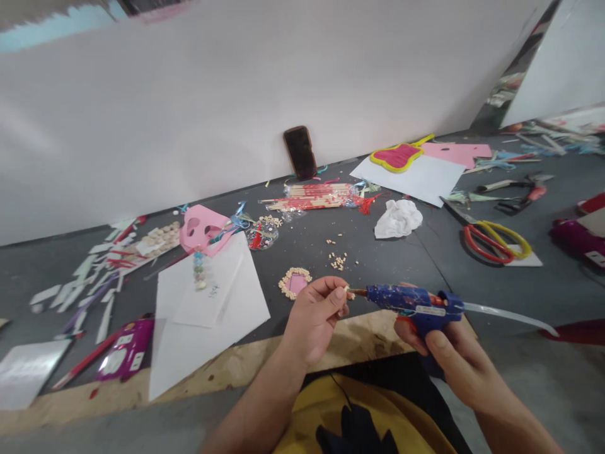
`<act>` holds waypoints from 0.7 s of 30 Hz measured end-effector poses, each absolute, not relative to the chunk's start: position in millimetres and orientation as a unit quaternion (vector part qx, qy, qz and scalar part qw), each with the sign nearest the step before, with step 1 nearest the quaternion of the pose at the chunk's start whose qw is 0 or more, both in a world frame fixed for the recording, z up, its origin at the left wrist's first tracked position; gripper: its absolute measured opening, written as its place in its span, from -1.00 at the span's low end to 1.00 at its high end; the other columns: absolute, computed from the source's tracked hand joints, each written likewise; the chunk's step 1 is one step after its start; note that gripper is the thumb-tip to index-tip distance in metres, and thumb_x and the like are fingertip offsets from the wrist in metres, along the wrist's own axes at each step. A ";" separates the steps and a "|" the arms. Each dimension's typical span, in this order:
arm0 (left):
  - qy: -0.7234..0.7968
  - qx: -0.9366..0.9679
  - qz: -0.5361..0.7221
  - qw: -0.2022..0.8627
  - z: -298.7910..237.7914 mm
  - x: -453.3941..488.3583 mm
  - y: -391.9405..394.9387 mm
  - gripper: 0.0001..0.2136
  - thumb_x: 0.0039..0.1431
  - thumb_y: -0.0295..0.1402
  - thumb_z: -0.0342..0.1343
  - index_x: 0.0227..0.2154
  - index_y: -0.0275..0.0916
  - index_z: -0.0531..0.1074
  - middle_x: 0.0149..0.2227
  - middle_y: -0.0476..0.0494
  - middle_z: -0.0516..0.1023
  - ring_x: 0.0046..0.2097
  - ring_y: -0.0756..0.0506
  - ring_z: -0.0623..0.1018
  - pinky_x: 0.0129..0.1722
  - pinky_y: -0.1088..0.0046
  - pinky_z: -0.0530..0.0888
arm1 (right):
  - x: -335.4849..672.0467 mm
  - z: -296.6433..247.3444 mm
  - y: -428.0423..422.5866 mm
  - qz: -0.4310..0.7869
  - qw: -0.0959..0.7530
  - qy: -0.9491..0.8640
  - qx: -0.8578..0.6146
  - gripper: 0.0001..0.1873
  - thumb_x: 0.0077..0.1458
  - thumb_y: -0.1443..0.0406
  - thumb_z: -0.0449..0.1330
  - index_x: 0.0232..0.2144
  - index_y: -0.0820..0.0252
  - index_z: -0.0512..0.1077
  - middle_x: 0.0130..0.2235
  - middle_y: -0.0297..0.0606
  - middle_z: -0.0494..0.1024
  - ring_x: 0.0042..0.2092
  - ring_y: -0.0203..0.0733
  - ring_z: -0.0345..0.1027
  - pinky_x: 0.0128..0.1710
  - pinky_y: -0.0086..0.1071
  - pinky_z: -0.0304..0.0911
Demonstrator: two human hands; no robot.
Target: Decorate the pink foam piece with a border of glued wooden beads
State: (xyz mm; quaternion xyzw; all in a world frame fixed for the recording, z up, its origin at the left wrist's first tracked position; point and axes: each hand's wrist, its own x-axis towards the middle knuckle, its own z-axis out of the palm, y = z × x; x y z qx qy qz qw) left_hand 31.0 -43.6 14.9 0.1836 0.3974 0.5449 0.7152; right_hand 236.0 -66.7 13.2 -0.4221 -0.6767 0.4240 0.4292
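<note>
1. Grey desk (378,252), cluttered, against a white wall.
2. Left hand (314,315) pinches a small bead (348,291).
3. Right hand (449,353) grips the glue gun (411,302); nozzle points to 9 o'clock, touching the bead.

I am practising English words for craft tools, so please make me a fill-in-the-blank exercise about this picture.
1. The right hand holds a blue ____ gun.
2. The left hand pinches a small bead at the gun's ____.
3. The scissors with red and yellow handles lie to the ____ of the crumpled white tissue.
4. A dark phone leans against the white ____.

Missing words: glue; nozzle; right; wall
</note>
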 end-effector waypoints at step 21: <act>0.400 0.184 0.543 0.715 13.8 31.4 -44.2 -0.73 -0.24 -0.30 0.43 -0.48 -0.31 0.51 -0.55 -0.01 0.47 -0.53 0.12 0.33 -0.47 0.57 0.27 | 240.2 2.2 -72.0 0.436 0.423 -0.682 -0.407 -0.57 0.29 0.14 -0.09 0.19 -0.04 0.15 -0.48 -0.35 0.34 -0.50 -0.29 0.23 -0.50 -0.41 0.25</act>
